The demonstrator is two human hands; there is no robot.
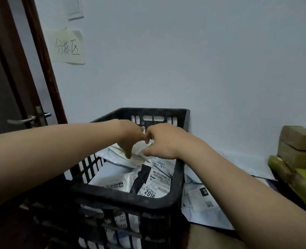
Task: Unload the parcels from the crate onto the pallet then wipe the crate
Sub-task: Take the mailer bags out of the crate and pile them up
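l hand + r hand both seem to pinch top white parcel in crate, fingers curled.

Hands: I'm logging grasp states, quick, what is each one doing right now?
Left hand: closed, gripping the top white parcel in the crate.
Right hand: closed, pinching the same white parcel.

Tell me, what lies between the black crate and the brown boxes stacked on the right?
Flat white parcel bags lie spread between the crate and the brown boxes, one bearing a black 010 tag; the head view shows it.
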